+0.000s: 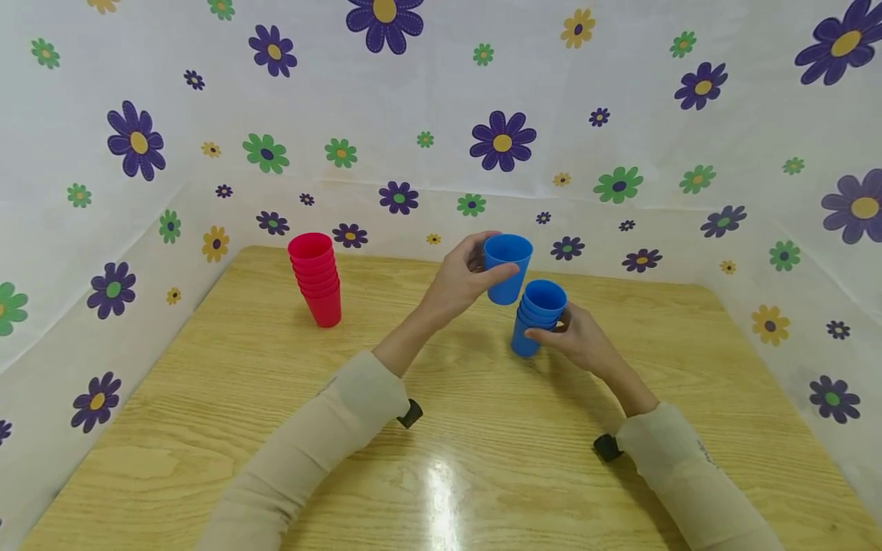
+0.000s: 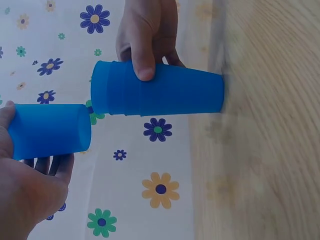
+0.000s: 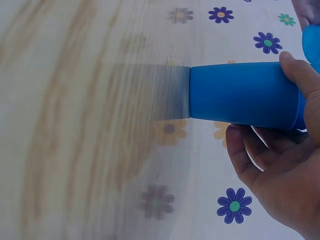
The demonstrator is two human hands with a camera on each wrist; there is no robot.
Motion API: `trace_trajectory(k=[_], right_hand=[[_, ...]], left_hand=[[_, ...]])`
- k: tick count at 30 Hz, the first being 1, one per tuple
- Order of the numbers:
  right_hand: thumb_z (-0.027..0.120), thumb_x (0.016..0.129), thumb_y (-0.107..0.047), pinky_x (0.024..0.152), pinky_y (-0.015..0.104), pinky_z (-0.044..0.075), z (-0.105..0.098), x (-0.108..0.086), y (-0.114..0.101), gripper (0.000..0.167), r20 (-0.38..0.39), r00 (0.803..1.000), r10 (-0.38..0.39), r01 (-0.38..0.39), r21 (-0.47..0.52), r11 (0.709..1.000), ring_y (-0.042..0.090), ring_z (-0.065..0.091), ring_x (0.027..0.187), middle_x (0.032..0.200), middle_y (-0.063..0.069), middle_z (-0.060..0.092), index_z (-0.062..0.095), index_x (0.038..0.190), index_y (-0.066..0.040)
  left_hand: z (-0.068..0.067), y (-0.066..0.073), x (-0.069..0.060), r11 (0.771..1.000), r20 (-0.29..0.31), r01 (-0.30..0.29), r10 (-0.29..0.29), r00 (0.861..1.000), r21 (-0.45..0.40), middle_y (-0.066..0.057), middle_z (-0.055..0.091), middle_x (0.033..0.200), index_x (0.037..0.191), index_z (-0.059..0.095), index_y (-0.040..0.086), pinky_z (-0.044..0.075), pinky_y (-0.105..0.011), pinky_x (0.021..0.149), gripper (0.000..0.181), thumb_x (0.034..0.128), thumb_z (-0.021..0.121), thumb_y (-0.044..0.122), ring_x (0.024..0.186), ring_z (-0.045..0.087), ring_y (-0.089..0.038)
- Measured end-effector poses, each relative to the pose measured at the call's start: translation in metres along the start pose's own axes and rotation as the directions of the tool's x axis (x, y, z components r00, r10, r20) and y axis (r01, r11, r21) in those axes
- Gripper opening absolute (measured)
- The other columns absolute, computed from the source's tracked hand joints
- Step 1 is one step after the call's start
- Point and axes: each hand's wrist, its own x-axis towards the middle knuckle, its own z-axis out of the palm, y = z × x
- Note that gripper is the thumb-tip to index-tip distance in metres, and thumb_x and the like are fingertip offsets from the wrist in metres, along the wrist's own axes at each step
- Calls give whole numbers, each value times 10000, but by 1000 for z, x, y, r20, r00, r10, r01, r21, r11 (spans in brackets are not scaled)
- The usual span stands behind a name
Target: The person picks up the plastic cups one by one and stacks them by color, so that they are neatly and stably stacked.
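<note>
My left hand (image 1: 453,282) grips a blue plastic cup (image 1: 507,285) by its side, mouth up, and holds it above the table. Thumb and fingers lie on opposite sides of this cup. Just to the right and slightly nearer is an upright stack of nested blue cups (image 1: 527,338), its base at the tabletop. My right hand (image 1: 586,341) holds that stack near its upper rims, with the thumb in front. In the left wrist view, the lifted cup (image 2: 50,131) is beyond the stack's open end, close to its rim (image 2: 101,89).
A stack of nested red cups (image 1: 321,297) stands on the wooden table (image 1: 207,428) at the far left. White cloth walls (image 1: 427,92) with printed flowers enclose the back and both sides.
</note>
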Motion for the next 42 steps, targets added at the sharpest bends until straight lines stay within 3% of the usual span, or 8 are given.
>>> trace_trajectory(k=[9,24,34,42], right_hand=[[746,972,-161,998,590,514,0,1,4,692,11,1000,-18,18,22,1000,459,576,1267,1427,287,548,380,1518,57],[728,983,-138,983,573,530,-1,1,4,662,18,999,-38,37,38,999,437,597,1239,1408,275,563,379,1516,42],[729,982,-140,994,591,517,-2,2,6,659,25,998,-49,48,41,998,451,582,1257,1426,278,549,381,1510,46],[712,995,-146,993,576,523,-2,1,5,651,26,998,-54,53,33,998,438,581,1262,1426,272,550,375,1517,48]], left_hand=[[15,12,7,1000,8,-6,6,1000,6,-126,559,1457,1545,413,103,485,-405,1079,645,997,706,275,1316,572,-259],[45,19,18,998,38,-27,28,999,-48,-102,584,1418,1554,397,84,494,-329,1055,673,985,729,222,1275,598,-191],[52,12,21,997,51,-33,37,998,-75,-115,551,1450,1553,389,53,468,-318,1084,669,988,722,184,1332,561,-205],[55,1,23,999,51,-15,17,999,-42,-109,560,1450,1550,403,73,480,-336,1075,678,978,737,216,1323,573,-223]])
